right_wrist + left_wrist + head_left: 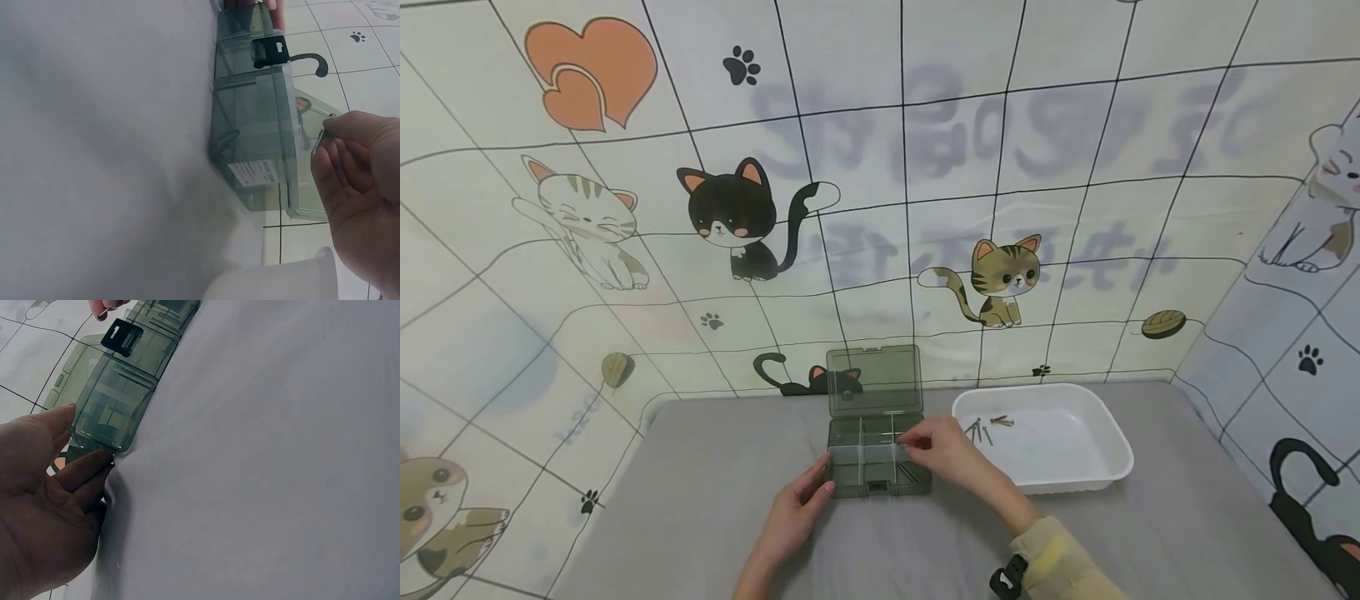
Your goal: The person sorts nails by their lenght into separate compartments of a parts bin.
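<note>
A translucent green compartment box (878,454) lies on the grey cloth, its lid (874,382) raised at the back. My left hand (793,510) holds the box's left side; in the left wrist view the thumb and fingers (90,465) are about its corner. Over the right-hand compartments, my right hand (946,450) pinches a thin metal screw (319,141) between thumb and fingertips. Some screws (907,473) lie in the front right compartment. To the right, several loose screws (979,431) lie in a white tray (1078,483).
The white tray stands close beside the box on its right. Behind the grey cloth surface (715,467) rises a sheet wall (865,167) printed with cats and grid lines. More sheet walls rise on both sides. A black band (1009,577) is on the right wrist.
</note>
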Demonstrator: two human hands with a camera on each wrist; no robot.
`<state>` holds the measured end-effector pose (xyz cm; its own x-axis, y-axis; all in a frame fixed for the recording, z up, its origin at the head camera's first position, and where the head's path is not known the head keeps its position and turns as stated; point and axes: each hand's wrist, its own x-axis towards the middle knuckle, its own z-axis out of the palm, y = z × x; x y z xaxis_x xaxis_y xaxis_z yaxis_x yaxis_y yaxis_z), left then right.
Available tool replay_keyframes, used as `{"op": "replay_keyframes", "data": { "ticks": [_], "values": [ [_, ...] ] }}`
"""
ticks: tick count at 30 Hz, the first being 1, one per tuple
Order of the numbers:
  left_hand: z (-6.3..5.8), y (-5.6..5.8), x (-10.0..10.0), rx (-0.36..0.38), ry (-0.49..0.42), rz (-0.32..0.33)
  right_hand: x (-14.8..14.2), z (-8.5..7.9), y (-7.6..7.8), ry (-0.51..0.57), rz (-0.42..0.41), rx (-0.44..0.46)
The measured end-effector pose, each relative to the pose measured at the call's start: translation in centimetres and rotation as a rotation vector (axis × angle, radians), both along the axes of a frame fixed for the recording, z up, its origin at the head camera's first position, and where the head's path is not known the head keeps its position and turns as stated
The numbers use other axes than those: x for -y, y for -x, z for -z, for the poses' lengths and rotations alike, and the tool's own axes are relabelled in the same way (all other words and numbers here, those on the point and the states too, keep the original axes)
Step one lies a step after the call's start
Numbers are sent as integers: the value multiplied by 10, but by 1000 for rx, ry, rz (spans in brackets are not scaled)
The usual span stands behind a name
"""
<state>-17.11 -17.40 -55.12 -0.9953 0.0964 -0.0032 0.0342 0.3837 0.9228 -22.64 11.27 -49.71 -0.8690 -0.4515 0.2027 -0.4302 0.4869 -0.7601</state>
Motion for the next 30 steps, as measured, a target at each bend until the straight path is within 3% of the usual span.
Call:
{"op": "replay_keyframes", "data": {
  "ticks": [10, 22, 30],
  "values": [
    [0, 0, -2, 0, -6, -1, -5, 0, -4, -28, 31, 21],
    [-3, -4, -1, -40, 5, 3, -18, -2, -8, -29, 80, -19],
    [-1, -3, 0, -26, 32, 5, -31, -4, -10, 29, 113, 22]
  ]
}}
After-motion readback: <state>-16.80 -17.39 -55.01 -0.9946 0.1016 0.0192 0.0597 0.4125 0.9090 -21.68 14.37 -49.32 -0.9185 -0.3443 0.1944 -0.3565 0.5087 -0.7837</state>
